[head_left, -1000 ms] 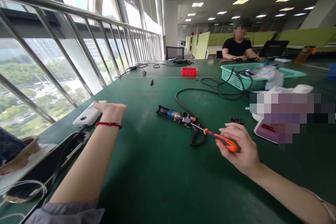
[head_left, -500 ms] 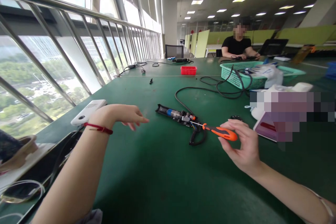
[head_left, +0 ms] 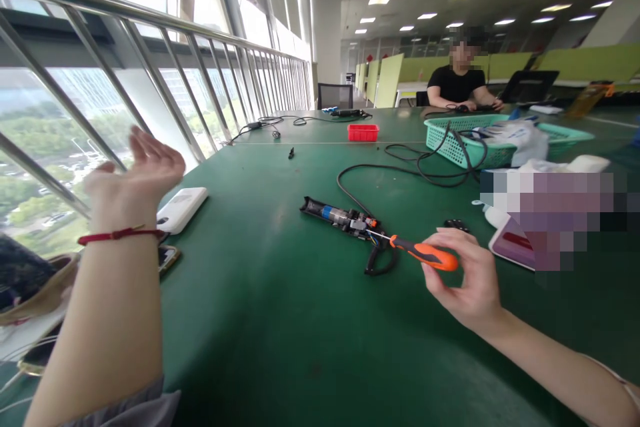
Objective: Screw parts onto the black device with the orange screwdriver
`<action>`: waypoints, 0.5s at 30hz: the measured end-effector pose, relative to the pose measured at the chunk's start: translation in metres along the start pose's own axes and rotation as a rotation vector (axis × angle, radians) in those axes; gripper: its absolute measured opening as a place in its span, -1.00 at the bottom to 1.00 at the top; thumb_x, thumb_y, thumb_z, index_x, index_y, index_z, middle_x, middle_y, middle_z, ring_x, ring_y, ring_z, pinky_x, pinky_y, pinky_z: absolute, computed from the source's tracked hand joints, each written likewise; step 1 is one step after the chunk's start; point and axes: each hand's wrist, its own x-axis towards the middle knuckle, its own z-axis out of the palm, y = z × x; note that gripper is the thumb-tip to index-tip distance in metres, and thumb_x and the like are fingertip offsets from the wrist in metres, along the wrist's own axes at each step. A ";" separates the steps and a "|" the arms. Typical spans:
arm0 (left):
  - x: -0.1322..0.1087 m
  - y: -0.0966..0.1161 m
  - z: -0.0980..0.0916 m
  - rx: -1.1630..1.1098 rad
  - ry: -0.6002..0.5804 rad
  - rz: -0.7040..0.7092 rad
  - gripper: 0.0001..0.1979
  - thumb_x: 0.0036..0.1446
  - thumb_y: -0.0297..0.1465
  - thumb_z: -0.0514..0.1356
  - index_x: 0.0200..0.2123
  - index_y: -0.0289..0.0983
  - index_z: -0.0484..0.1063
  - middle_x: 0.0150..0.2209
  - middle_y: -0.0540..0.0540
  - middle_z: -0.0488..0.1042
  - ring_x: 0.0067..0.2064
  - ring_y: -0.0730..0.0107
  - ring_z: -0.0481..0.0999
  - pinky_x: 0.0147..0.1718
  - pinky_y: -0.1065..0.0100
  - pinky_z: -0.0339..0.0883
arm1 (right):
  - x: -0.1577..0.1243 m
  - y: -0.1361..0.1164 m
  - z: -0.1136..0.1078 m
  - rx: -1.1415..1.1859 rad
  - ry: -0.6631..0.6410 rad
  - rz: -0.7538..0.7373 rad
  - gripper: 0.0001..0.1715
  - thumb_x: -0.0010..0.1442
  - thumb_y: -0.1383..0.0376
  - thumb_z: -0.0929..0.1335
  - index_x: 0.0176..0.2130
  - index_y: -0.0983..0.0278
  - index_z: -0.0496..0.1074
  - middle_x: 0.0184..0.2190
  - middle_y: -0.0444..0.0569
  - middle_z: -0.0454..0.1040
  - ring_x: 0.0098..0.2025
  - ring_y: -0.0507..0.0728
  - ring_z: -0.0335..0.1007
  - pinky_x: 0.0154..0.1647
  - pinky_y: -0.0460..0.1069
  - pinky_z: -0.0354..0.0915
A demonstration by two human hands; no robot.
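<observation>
My right hand [head_left: 467, 273] grips the orange and grey handle of a screwdriver [head_left: 425, 253]. Its thin shaft points left, with the tip at an opened electric tool [head_left: 350, 221] lying on the green table. Inside that tool a silver and blue motor, some wires and an orange part show, beside a black looped handle. A black cable runs from it towards the back. Raised at the left, my left hand [head_left: 140, 170] is open and holds nothing, its fingers up. Close below it lies a white power bank-like box [head_left: 183, 208].
A small red basket [head_left: 363, 133] and a green basket [head_left: 453, 147] with bags and cable stand farther back. A phone [head_left: 169, 258] lies beside my left forearm. Metal railing [head_left: 200, 37] lines the left side. Another person [head_left: 457, 87] sits at the far end.
My left hand has swung left and up, away from the table's middle, and turned upward. The right hand keeps the screwdriver at the tool; the view has shifted slightly.
</observation>
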 end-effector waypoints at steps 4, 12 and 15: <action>0.012 -0.021 0.008 -0.297 0.254 -0.349 -0.69 0.22 -0.36 -0.33 -0.23 -0.29 0.14 -0.36 -0.09 0.33 -0.50 0.54 0.37 -0.57 0.43 0.18 | 0.002 -0.001 -0.001 -0.023 -0.043 -0.057 -0.56 0.04 0.36 0.37 -0.06 0.19 0.25 -0.38 -0.08 0.42 -0.30 0.15 0.42 -0.12 0.25 0.37; 0.010 -0.012 0.004 -0.405 0.269 -0.246 -0.80 0.18 -0.36 -0.16 -0.22 -0.31 0.17 -0.31 -0.07 0.34 -0.44 0.61 0.38 -0.56 0.49 0.21 | 0.005 -0.001 -0.001 -0.003 0.000 -0.054 -0.54 -0.02 0.43 0.38 -0.09 0.22 0.27 -0.34 -0.05 0.42 -0.28 0.16 0.39 -0.11 0.25 0.35; 0.014 -0.005 -0.002 -0.373 0.341 -0.255 -0.79 0.18 -0.34 -0.16 -0.24 -0.29 0.18 -0.30 -0.07 0.35 -0.40 0.61 0.43 -0.59 0.52 0.25 | 0.005 -0.002 -0.002 -0.038 -0.055 -0.126 -0.57 0.01 0.41 0.38 -0.09 0.22 0.29 -0.42 -0.10 0.42 -0.38 0.12 0.39 -0.12 0.25 0.36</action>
